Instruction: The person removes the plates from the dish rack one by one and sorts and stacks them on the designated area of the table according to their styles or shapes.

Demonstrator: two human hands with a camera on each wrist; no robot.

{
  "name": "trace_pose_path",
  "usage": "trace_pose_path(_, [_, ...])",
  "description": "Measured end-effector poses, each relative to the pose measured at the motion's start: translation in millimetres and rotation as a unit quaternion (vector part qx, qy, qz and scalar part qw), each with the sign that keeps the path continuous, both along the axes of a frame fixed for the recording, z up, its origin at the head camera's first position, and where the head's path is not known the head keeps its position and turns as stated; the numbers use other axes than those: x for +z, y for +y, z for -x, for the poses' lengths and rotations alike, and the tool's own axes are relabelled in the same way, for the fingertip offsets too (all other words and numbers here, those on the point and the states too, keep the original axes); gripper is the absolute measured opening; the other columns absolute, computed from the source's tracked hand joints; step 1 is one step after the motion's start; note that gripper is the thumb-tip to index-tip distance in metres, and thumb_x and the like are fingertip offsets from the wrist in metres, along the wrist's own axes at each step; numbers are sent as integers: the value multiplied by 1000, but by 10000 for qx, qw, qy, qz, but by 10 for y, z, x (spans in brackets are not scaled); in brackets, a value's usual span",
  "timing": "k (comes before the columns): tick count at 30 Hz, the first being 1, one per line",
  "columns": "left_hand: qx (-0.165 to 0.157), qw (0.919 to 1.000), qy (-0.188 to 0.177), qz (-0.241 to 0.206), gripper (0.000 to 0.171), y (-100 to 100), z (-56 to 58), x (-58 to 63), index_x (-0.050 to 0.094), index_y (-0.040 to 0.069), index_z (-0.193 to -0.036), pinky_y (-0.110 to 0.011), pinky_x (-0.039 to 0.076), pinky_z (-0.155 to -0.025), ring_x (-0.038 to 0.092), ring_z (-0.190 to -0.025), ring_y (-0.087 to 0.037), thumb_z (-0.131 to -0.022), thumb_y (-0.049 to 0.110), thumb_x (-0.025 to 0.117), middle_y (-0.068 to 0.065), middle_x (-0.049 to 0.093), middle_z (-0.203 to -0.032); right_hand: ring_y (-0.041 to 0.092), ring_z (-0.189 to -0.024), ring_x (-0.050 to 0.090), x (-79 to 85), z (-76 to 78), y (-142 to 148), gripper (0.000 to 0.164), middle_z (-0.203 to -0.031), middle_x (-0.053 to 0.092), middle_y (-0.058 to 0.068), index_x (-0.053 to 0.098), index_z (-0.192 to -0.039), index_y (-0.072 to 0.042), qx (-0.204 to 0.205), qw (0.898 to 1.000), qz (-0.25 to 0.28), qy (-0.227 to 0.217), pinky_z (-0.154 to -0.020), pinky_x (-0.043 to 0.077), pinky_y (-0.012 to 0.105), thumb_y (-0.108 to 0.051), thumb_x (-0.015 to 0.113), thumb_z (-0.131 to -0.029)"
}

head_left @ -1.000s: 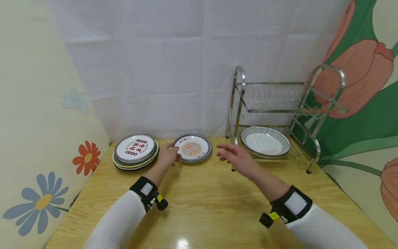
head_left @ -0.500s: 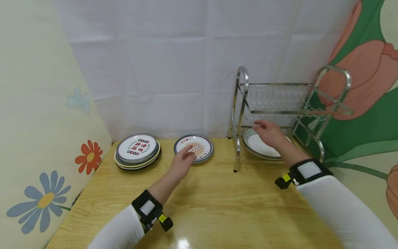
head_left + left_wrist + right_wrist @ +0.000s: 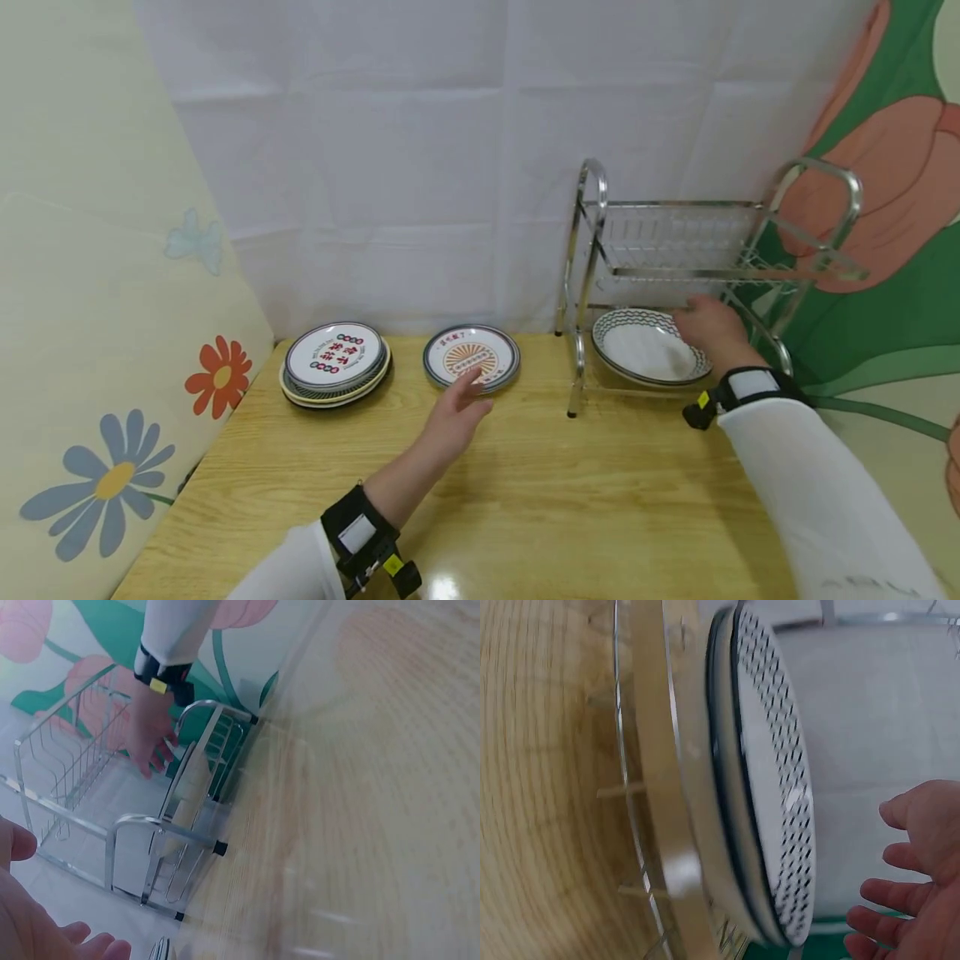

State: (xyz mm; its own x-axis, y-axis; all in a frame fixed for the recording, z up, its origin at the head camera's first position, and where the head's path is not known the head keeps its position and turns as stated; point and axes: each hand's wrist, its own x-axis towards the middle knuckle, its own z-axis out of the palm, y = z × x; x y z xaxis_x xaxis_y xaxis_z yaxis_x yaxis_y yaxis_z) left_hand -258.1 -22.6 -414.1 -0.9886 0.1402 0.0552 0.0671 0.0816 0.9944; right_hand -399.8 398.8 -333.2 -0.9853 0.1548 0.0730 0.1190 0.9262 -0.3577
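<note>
My right hand [image 3: 711, 325] hovers at the right rim of the stacked patterned plates [image 3: 633, 346] on the lower shelf of the metal dish rack [image 3: 686, 274]. In the right wrist view the fingers of that hand [image 3: 900, 877] are relaxed and spread, apart from the plates' checked rim [image 3: 799, 802]. Over the table, just in front of a small stack of sunburst plates [image 3: 448, 346], my left hand [image 3: 450, 417] holds nothing, fingers extended. It overlaps the near edge of that stack in the head view.
At the left back stands a taller stack of plates [image 3: 333, 354], topped by one with red lettering. The rack's upper tier [image 3: 675, 237] hangs over the patterned plates. A white sheet [image 3: 390, 167] covers the wall behind the wooden table [image 3: 540, 500].
My right hand has moved right, across the patterned plates to their far side. My left hand has left the sunburst plates' left edge and drawn right and nearer. The plates stay put.
</note>
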Motion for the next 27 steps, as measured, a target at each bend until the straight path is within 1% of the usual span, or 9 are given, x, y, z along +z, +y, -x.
trace_pose_path(2, [-55, 10000, 28, -20, 65, 12, -46, -7, 39, 16, -159, -56, 43, -114, 52, -137, -42, -98, 17, 62, -23, 50, -152, 61, -135, 36, -54, -1, 85, 62, -148, 36, 42, 33, -151, 9, -206, 9998, 1, 36, -111, 34, 70, -31, 40, -104])
trace_pose_path(4, [-123, 9999, -31, -55, 66, 19, -87, -15, 37, 16, -160, -57, 42, -115, 49, -139, -44, -98, 18, 62, -23, 49, -153, 61, -129, 42, -101, -22, 156, 59, -142, 41, 44, 40, -145, 13, -297, 9995, -76, 101, -107, 38, 69, -28, 42, -102])
trace_pose_path(8, [-200, 9993, -281, -116, 65, 27, -147, -43, 35, 18, -160, -60, 40, -116, 46, -144, -43, -100, 22, 59, -21, 49, -154, 59, -110, 56, -185, -98, 278, 54, -123, 54, 45, 57, -119, 22, -340, 9990, -197, 189, -91, 49, 65, -28, 46, -101])
trace_pose_path(10, [-185, 9988, -410, -195, 64, 32, -164, -60, 35, 19, -160, -61, 39, -116, 46, -144, -42, -101, 23, 59, -21, 49, -155, 57, -102, 60, -233, -133, 334, 52, -116, 58, 44, 62, -109, 22, -359, 9990, -158, 211, -83, 51, 62, -28, 50, -99])
trace_pose_path(12, [-154, 9983, -476, -294, 63, 37, -172, -75, 35, 17, -160, -63, 39, -115, 49, -142, -42, -101, 23, 57, -22, 49, -155, 57, -98, 61, -277, -161, 383, 52, -112, 61, 44, 65, -105, 21, -322, 9992, -125, 207, -79, 52, 61, -29, 52, -99])
trace_pose_path(14, [-113, 9972, -588, -439, 62, 40, -173, -95, 35, 16, -160, -64, 41, -113, 50, -140, -42, -102, 21, 56, -23, 49, -154, 57, -98, 62, -308, -182, 420, 52, -112, 62, 43, 65, -105, 21, -287, 9995, -73, 86, -79, 52, 61, -28, 53, -98])
trace_pose_path(19, [-57, 9935, -897, -699, 59, 35, -160, -128, 35, 16, -160, -62, 43, -111, 50, -140, -45, -105, 20, 52, -25, 49, -154, 57, -103, 61, -345, -213, 470, 50, -119, 60, 44, 64, -111, 23, -336, 9990, -76, -275, -85, 52, 63, -25, 53, -98])
trace_pose_path(24, [-7, 9918, -1037, -746, 58, 26, -164, -123, 35, 18, -161, -59, 46, -109, 51, -139, -44, -105, 25, 52, -23, 49, -155, 55, -107, 59, -340, -234, 500, 50, -126, 56, 44, 60, -120, 22, -158, 9991, -123, -364, -91, 50, 63, -22, 47, -99])
trace_pose_path(27, [8, 9912, -1087, -756, 59, 25, -170, -114, 35, 18, -160, -58, 48, -107, 53, -138, -44, -105, 25, 53, -22, 50, -154, 52, -105, 57, -336, -237, 523, 50, -127, 54, 44, 56, -124, 21, -53, 9991, -102, -410, -89, 50, 61, -20, 43, -98])
